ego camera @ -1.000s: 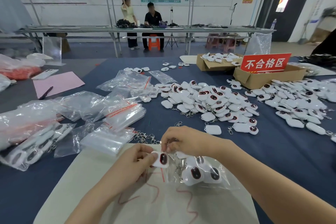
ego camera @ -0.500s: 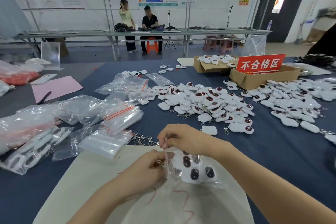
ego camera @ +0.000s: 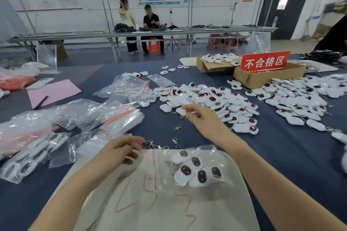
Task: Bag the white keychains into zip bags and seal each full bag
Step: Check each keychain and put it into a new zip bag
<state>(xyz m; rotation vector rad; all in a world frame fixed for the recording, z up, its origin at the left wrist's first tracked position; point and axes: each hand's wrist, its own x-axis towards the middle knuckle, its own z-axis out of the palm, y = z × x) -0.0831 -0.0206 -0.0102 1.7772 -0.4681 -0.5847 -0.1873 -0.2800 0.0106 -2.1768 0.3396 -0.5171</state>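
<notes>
We judge the job well short of done: a few filled bags (ego camera: 28, 155) lie at the left of the tabletop (ego camera: 281, 155), while the current zip bag (ego camera: 165, 174) lies flat on the cream sheet (ego camera: 169, 212) with five white keychains (ego camera: 195, 171) inside, and we cannot tell whether its red strip is pressed closed. The left hand (ego camera: 122, 150) sits beside the bag's mouth, fingers loosely curled on nothing, and the right hand (ego camera: 199, 116) reaches, fingers spread and empty, over the near pile (ego camera: 216, 101). That pile and a second heap (ego camera: 300, 103) are not yet bagged.

Right hand (ego camera: 203, 119) hovers over the keychain pile (ego camera: 216, 99); zip bag (ego camera: 164, 172) lies on white sheet (ego camera: 169, 217).
</notes>
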